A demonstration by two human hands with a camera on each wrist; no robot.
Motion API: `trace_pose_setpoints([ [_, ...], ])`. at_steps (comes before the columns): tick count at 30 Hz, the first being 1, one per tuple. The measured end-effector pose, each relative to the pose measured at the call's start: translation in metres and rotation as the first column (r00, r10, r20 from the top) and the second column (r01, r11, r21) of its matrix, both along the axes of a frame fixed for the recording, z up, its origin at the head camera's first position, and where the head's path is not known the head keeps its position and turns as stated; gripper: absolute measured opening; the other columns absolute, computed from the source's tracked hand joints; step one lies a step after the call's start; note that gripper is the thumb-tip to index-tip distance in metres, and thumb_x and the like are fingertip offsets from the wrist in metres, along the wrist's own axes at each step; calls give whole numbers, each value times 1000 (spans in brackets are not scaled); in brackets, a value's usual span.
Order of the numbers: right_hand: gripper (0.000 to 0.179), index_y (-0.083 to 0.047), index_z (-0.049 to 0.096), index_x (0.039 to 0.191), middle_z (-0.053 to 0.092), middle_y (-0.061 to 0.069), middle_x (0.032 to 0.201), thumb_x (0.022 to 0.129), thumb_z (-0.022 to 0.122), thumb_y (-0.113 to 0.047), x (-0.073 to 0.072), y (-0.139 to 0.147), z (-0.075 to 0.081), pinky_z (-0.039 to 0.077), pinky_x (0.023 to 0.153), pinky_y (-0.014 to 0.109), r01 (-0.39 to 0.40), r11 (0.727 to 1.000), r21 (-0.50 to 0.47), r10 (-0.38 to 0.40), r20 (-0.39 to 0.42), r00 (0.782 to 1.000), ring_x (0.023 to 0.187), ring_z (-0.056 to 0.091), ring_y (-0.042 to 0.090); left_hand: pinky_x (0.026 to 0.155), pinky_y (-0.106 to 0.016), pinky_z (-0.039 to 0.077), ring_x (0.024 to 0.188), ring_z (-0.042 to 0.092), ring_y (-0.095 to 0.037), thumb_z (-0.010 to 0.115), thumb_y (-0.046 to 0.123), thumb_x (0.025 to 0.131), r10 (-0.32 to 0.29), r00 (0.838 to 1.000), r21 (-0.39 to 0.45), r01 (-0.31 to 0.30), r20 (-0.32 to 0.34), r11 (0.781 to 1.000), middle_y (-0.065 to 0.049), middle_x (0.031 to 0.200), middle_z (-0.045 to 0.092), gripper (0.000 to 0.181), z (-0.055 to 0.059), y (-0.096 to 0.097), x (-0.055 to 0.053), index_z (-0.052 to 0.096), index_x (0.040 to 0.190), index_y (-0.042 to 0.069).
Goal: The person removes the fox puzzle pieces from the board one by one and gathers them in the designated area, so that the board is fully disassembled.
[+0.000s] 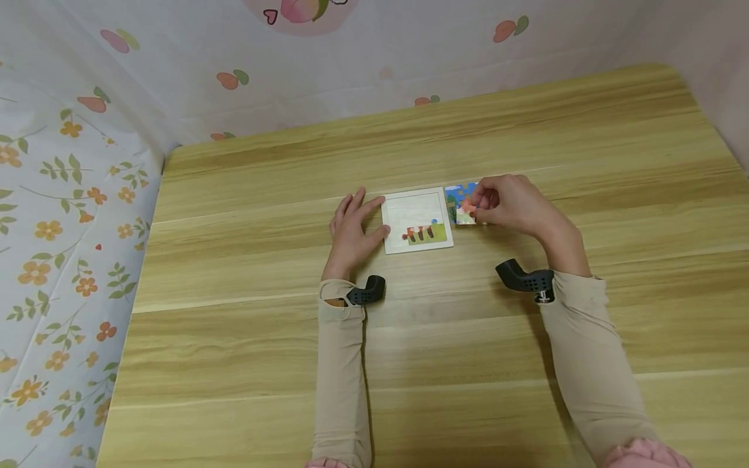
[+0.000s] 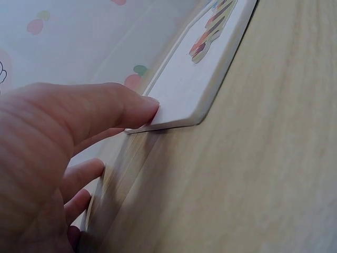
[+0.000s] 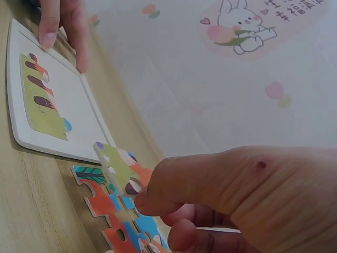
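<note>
A white puzzle tray [image 1: 409, 209] lies flat on the table, with joined green and orange jigsaw pieces [image 1: 433, 233] along its near right part. My left hand [image 1: 349, 231] rests at the tray's left edge, thumb and index finger touching the rim and the other fingers spread. To the right of the tray, my right hand [image 1: 512, 205] pinches a green, white and orange puzzle piece [image 3: 120, 167] between thumb and fingers. It is held tilted above loose blue, orange and green puzzle pieces [image 3: 102, 203], which the hand partly hides.
The wood-grain table [image 1: 445, 364] extends around the tray. Behind it hangs a white curtain with fruit prints [image 1: 363, 78], and a flowered curtain [image 1: 58, 260] hangs on the left. A black wrist mount [image 1: 368, 290] sticks out from the left sleeve, another [image 1: 523, 278] from the right.
</note>
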State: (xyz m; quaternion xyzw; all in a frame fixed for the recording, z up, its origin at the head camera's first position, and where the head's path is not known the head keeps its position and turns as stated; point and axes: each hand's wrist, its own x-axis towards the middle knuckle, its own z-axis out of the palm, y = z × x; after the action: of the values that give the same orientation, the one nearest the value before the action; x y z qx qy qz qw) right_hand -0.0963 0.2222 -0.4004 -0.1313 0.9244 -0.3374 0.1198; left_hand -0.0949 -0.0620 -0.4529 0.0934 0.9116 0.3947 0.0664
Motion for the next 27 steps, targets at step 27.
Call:
trace_pose_setpoints([
  [27, 10, -2, 60, 83, 48, 5, 70, 75, 66, -2, 1, 0, -4, 35, 59, 31, -81, 997, 19, 77, 142, 987, 66, 43, 19, 107, -46, 3, 139, 8, -22, 65, 19, 83, 2, 1000, 11, -2, 7, 1000, -4, 152, 22, 52, 0, 0, 0, 53, 133, 19],
])
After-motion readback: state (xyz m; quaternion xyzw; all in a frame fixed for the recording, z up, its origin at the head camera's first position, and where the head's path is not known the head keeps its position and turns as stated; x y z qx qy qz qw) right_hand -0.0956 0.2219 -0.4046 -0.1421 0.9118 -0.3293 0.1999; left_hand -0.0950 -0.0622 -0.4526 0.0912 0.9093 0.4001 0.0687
